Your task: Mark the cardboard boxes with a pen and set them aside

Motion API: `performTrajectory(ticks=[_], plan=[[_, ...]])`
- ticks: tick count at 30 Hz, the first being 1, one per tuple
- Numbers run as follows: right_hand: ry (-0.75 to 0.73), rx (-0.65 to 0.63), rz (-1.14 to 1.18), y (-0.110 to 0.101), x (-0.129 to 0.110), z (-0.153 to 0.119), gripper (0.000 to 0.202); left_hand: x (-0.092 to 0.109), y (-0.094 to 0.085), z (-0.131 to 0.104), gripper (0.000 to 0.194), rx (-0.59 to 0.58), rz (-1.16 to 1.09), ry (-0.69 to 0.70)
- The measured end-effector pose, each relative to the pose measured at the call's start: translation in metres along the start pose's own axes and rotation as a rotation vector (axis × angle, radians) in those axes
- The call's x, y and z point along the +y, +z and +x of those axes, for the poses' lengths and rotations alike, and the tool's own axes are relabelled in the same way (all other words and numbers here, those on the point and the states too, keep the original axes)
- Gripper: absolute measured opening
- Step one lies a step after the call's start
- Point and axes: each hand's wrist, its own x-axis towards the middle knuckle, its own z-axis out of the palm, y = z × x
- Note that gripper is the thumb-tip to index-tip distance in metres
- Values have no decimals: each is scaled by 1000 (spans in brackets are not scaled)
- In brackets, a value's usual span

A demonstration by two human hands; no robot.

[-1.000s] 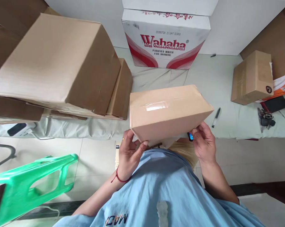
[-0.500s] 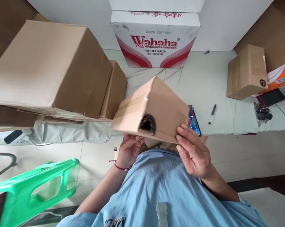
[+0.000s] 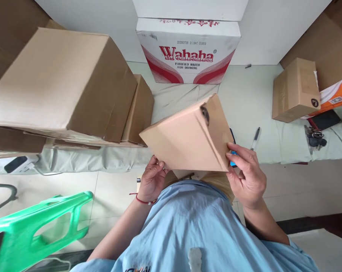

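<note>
A small brown cardboard box point(image 3: 185, 138) is held tilted in front of me, over the table's front edge. One broad plain side faces me, and a round dark mark shows near its upper right corner. At the lower left corner, my left hand point(image 3: 154, 179) pinches the edge between thumb and fingers. My right hand point(image 3: 246, 173) grips the lower right edge, its fingers on the side and its thumb below. Partly hidden behind the box and my right fingers lies a phone point(image 3: 232, 161). Beside it on the cloth is a pen point(image 3: 255, 138).
Large cardboard boxes point(image 3: 88, 83) stand at the left. At the back is a white and red water carton point(image 3: 188, 56). On the right are another small box point(image 3: 296, 90), an orange package point(image 3: 337, 92) and keys point(image 3: 315, 138). A green stool point(image 3: 46, 223) stands lower left.
The box has been turned in my hands: its dark mark moved from lower middle to upper right, and a broad plain side now faces me. My right hand shifted slightly right.
</note>
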Motion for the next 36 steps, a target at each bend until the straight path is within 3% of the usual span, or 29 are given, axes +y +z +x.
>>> performTrajectory(ticks=[8, 15, 19, 23, 29, 31, 36], plan=[[139, 34, 34, 6, 9, -8, 53, 7, 0, -9, 36, 60, 26, 182], [373, 72, 136, 5, 26, -20, 43, 28, 9, -36, 41, 64, 131, 483], [449, 80, 200, 3, 30, -22, 43, 38, 16, -50, 41, -49, 233, 605], [538, 114, 267, 2, 33, -27, 50, 46, 18, -65, 41, -211, 370, 636], [663, 93, 383, 0, 41, -29, 51, 44, 19, -76, 63, -438, 594, 719], [681, 78, 449, 1, 41, -27, 52, 40, 21, -73, 65, -417, 601, 717], [676, 10, 558, 7, 35, -25, 54, 38, 26, -54, 65, -224, 453, 696]])
